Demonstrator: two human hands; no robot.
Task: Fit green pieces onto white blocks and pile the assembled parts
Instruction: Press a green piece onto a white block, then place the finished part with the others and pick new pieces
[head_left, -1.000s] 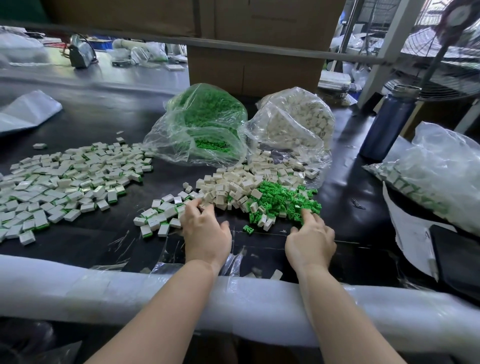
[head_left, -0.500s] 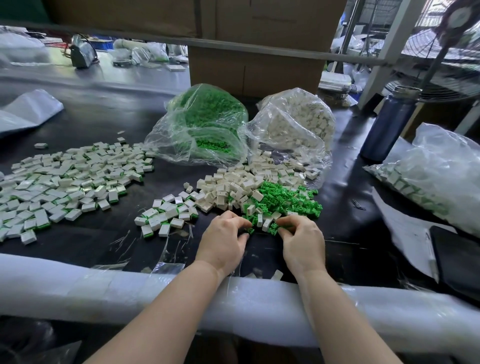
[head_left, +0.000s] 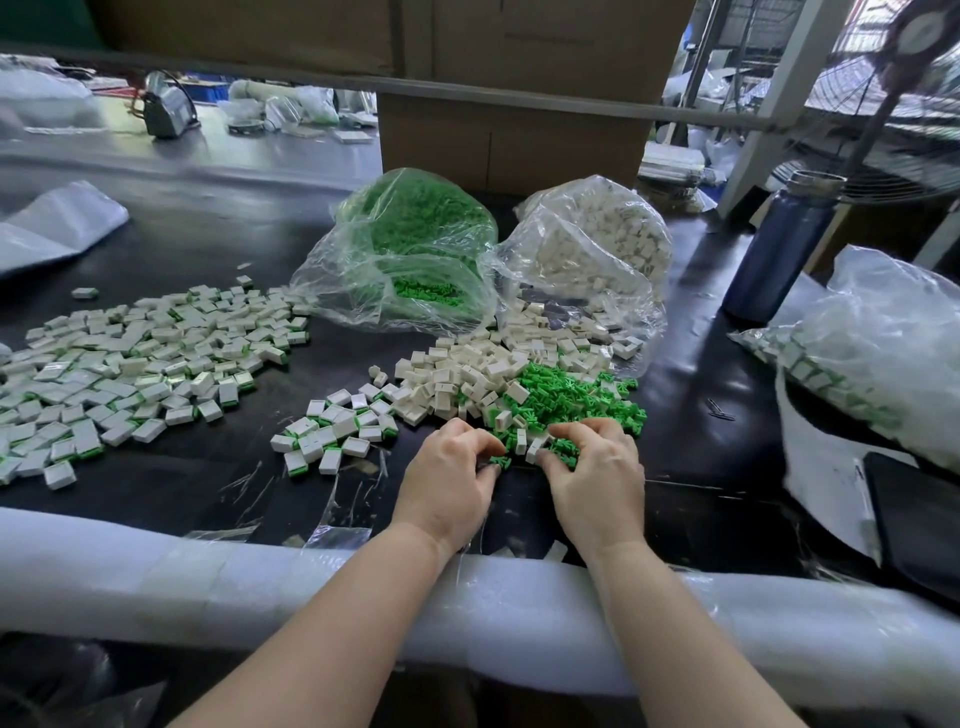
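My left hand (head_left: 449, 480) and right hand (head_left: 597, 475) are close together at the near edge of a loose heap of green pieces (head_left: 571, 397). My left fingers are curled, pinching a small green piece (head_left: 501, 461) at their tips. My right fingers curl down on the heap, with a white block (head_left: 534, 450) against the thumb. A heap of bare white blocks (head_left: 467, 371) lies just behind. Assembled white-and-green parts lie in a small cluster (head_left: 332, 434) left of my hands and in a wide spread (head_left: 135, 358) further left.
A clear bag of green pieces (head_left: 415, 254) and a clear bag of white blocks (head_left: 597, 244) lie behind the heaps. At the right are a blue bottle (head_left: 779, 249) and a bag of assembled parts (head_left: 872, 353). A foam-wrapped rail (head_left: 208, 571) runs along the near table edge.
My left hand left the white blocks and moved right; my right hand moved left from the green heap's right edge. Both now meet at the heap's near edge.
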